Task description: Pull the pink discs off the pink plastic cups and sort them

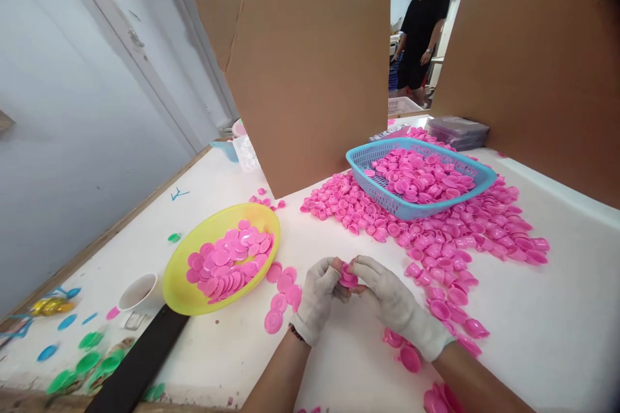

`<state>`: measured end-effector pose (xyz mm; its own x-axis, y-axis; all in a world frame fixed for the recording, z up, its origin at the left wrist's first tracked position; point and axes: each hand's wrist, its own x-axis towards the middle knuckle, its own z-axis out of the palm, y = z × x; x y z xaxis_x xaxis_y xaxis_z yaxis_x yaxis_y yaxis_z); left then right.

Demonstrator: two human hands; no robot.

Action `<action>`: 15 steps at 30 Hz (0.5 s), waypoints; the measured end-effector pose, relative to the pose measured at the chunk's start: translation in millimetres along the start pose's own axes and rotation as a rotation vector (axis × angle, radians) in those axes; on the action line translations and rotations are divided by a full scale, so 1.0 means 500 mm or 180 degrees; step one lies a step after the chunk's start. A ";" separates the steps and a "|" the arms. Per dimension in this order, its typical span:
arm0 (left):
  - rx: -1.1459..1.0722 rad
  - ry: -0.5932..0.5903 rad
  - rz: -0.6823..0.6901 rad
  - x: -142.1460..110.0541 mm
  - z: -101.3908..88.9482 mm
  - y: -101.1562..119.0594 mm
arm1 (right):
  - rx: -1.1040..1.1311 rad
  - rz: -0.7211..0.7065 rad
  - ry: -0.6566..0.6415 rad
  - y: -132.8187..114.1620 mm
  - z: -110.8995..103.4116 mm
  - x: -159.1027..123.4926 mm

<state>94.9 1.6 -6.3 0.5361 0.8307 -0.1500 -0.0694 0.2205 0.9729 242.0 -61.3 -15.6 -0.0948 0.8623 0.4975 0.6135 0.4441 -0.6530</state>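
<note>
Yellow bowl point(178, 279) holds discs point(227, 260); blue basket point(411, 210), apparently cups point(417, 174).

On the table point(557, 316), a bowl point(177, 287) sits on the left with toy saucers point(232, 255) in it. A cup point(139, 292) is just left of the bowl. On the right, a basket point(402, 208) sits on a pile of toy teacups point(343, 205). A cardboard sheet point(310, 90) stands farther back. The left hand point(317, 297) and right hand point(394, 293) are between the bowl and the teacups.
</note>
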 end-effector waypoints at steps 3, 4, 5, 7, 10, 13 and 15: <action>0.0328 -0.0024 0.0416 -0.006 -0.002 0.010 | 0.0261 0.0454 0.0103 -0.009 -0.011 0.005; 0.0414 -0.0077 0.0616 -0.008 -0.002 0.014 | 0.0395 0.0560 0.0128 -0.013 -0.015 0.005; 0.0497 -0.0134 0.0819 -0.011 -0.002 0.018 | 0.0524 0.0623 0.0146 -0.017 -0.018 0.005; 0.0727 -0.0149 0.1150 -0.018 0.000 0.026 | 0.0692 0.0641 0.0120 -0.024 -0.021 0.001; 0.1254 0.0175 0.1570 -0.032 0.007 0.032 | 0.0728 0.0552 0.0106 -0.033 -0.020 -0.009; 0.1685 0.0231 0.1909 -0.046 0.012 0.033 | 0.0605 0.0221 0.0250 -0.042 -0.022 -0.018; 0.1824 0.0108 0.2046 -0.053 0.012 0.035 | 0.0501 -0.0027 0.0320 -0.047 -0.027 -0.021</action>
<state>84.3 -19.5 15.8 0.5124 0.7227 0.4639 0.0894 -0.5821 0.8082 239.0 -84.3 2.1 -0.0157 0.8332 0.5528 0.4819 0.4907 -0.7259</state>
